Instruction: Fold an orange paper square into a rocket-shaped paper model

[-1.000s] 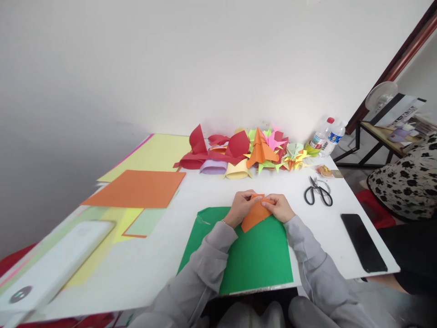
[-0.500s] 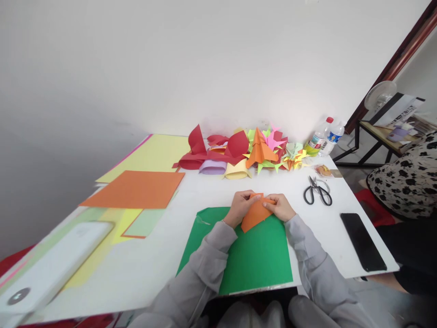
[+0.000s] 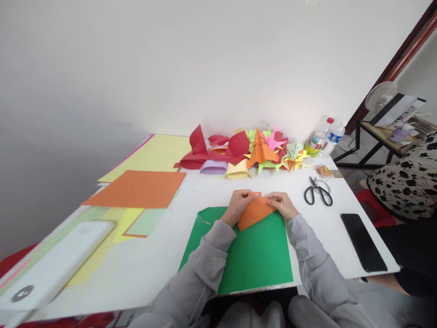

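Note:
A folded piece of orange paper (image 3: 256,213) is pinched between my two hands, over the far edge of a green sheet (image 3: 254,259). My left hand (image 3: 238,206) grips its upper left side, thumb on top. At the upper right, my right hand (image 3: 282,205) is closed on the paper's corner. The paper has a slanted lower edge and a small flap near its top. Fingers hide parts of both upper corners. Beyond the hands stand folded paper models, among them an orange paper plane (image 3: 261,150).
Black-handled scissors (image 3: 317,192) and a black phone (image 3: 362,241) lie to the right. Two bottles (image 3: 320,136) stand at the back right. Left are a large orange sheet (image 3: 136,189), a yellow sheet (image 3: 143,155) and a white device (image 3: 58,264). A person in a floral garment (image 3: 403,182) sits at right.
The orange paper has turned slightly and its lower edge shows wider. My right hand has shifted a little to the right, its thumb now at the paper's upper right edge.

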The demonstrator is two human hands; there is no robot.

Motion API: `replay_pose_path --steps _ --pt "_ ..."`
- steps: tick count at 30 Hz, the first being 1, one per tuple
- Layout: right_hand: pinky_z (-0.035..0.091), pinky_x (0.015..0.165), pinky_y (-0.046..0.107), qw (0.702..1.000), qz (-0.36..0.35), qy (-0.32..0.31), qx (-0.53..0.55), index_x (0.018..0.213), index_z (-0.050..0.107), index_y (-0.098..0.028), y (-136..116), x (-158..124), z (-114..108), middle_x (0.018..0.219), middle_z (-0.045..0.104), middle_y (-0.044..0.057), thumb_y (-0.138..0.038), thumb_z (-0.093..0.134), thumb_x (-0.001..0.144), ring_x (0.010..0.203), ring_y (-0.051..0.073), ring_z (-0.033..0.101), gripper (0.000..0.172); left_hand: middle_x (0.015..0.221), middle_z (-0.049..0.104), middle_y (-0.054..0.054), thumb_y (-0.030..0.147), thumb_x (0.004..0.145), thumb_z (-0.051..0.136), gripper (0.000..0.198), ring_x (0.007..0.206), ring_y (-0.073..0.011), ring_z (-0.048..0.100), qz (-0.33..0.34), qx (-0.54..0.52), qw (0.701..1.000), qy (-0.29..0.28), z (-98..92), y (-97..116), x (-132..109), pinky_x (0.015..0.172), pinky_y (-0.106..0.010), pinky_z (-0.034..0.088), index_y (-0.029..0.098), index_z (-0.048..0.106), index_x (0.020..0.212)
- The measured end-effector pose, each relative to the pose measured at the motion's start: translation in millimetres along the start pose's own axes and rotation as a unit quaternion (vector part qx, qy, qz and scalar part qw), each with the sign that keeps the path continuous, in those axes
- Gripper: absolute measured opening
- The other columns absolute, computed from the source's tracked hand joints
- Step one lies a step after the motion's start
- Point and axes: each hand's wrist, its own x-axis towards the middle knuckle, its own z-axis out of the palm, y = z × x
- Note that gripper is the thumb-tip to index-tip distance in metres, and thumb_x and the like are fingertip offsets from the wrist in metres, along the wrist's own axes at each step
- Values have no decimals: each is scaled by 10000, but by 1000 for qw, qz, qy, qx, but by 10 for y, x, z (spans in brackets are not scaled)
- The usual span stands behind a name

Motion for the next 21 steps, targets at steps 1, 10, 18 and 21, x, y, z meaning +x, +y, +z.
replay_pose_path --steps 1,10,18,21 --pt "448 658 285 1000 -4 15 5 736 694 -161 5 6 -7 701 690 24 -304 678 636 665 160 603 175 469 432 41 399 610 727 336 475 -74 355 2 8 1000 -5 -1 7 -1 464 -216 252 127 562 503" --pt "321 513 235 997 -32 -40 -58 644 600 -163 58 -13 43 535 530 -39 -458 705 660 504 91 422 314 469 374 50 430 615 709 383 502 -73 327 7 71 995 -76 46 12 -9 487 -217 234 123 530 474" --pt "207 480 230 999 -12 -30 -25 568 509 -174 41 -6 52 467 377 -83 -455 717 634 447 64 289 356 495 385 40 464 680 655 410 516 -80 320 16 43 998 -35 49 18 -13 493 -226 243 134 512 484" --pt "191 476 231 998 -9 -37 -45 579 523 -171 22 -21 71 465 365 -83 -481 694 658 448 64 278 363 525 447 29 422 675 670 355 543 -89 360 27 46 998 -39 42 7 -2 523 -228 275 129 552 514"
